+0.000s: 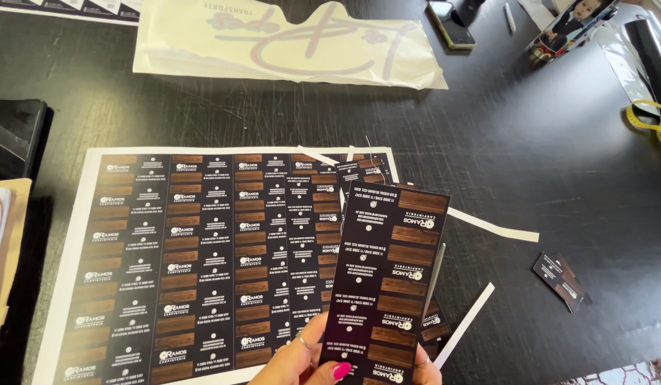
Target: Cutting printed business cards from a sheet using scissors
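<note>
I see left hand (302,360) pinching the cut card strip (387,285), right hand (424,371) mostly hidden, grip unclear; the strip could slip onto the printed sheet (202,264).

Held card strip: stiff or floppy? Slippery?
The strip probably is fairly stiff: gripped only at its bottom by the left hand, it stands straight without drooping. Likely light, since fingertips alone carry it. Its dark face shows some sheen, so it may slide easily on the table.

There is one view only, from the head. It looks steeply down and forward at the dark table (544,164), quite near, with the hands at the bottom edge.
</note>
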